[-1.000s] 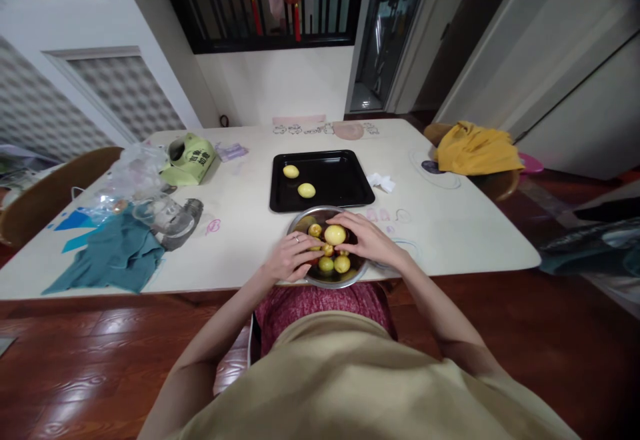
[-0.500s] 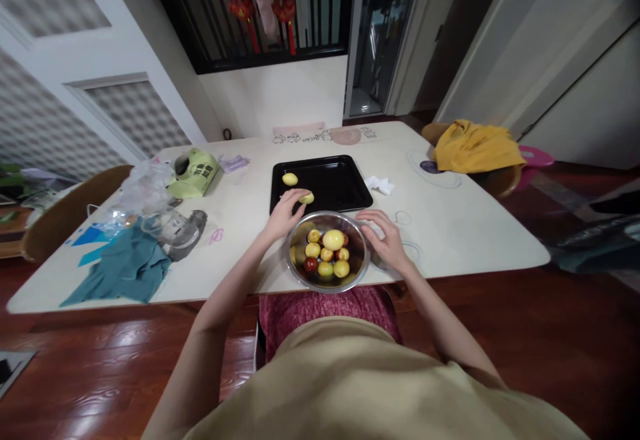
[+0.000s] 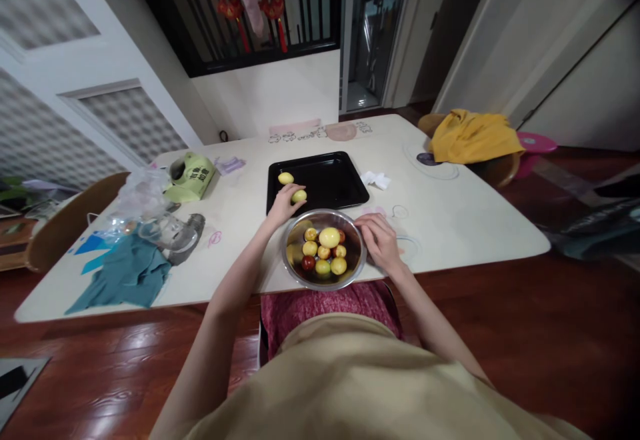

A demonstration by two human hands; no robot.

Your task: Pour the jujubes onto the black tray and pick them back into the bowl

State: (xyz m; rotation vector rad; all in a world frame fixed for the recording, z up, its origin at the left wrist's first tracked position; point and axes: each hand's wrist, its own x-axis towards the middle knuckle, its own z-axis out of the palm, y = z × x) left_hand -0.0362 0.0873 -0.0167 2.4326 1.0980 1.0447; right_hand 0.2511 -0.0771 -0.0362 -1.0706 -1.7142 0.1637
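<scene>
My left hand (image 3: 283,205) reaches over the near left corner of a black baking tray (image 3: 330,183), its fingers closed round a small yellow fruit (image 3: 299,196), oval like a lemon. A second yellow fruit (image 3: 285,178) lies just beyond it on the tray. In front of me a shiny metal bowl (image 3: 289,260) stands at the table's near edge. It holds several yellow, speckled and dark red fruits, with a larger pale yellow one (image 3: 329,237) on top. My right hand (image 3: 381,240) grips the bowl's right rim with curled fingers; its thumb is hard to make out.
The white table (image 3: 450,227) bears a crumpled tissue (image 3: 376,180) right of the tray. To the left lie a teal cloth (image 3: 125,270), clear plastic bags (image 3: 140,193) and a green package (image 3: 193,177). A yellow cloth (image 3: 475,137) drapes a chair at the right.
My left fingers have settled round the near yellow fruit, which shows more clearly. My right hand has drawn in from spread fingers to the bowl's rim. The view has shifted slightly.
</scene>
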